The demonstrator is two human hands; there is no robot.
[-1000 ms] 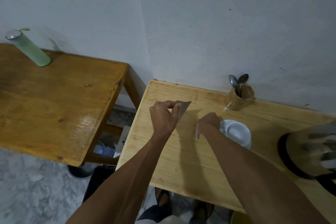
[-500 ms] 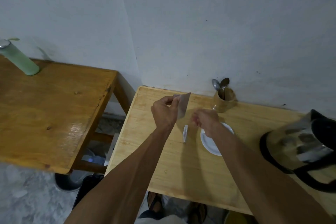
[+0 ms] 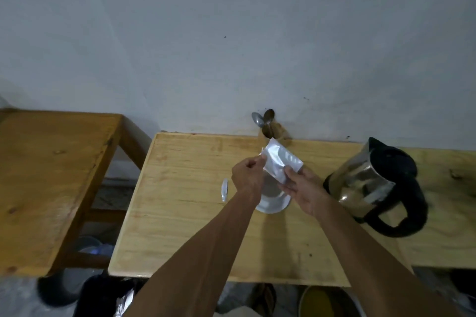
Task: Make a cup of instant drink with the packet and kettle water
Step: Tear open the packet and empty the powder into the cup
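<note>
Silver foil marks the packet (image 3: 280, 162), which is held in the air by both hands directly above the white cup (image 3: 273, 204) on the light wooden counter (image 3: 180, 213). The left hand (image 3: 247, 179) pinches the packet's upper left corner between thumb and fingertips; the right hand (image 3: 302, 192) grips its lower right end with the fingers closed on the foil. The packet is tilted, one end lower than the other, and sits over the cup mouth, a position that would let any powder fall into the cup rather than onto the counter. Whether the packet is open cannot be confirmed from this angle, but a narrow foil strip (image 3: 224, 190) lies on the counter just left of the cup, which suggests the top has been torn off. The likely step in hand is emptying the contents; no powder is visible falling. The kettle (image 3: 373, 185), glass-bodied with a black handle and lid, stands on the counter to the right of the cup, near but apart from it, within reach of the right hand for the pouring step. Two spoons (image 3: 264, 118) stand in a holder (image 3: 277, 131) against the wall behind the packet, available for stirring. A darker wooden table (image 3: 51, 175) stands to the left and carries nothing relevant. The task appears to be at an early stage, with water not yet added
</note>
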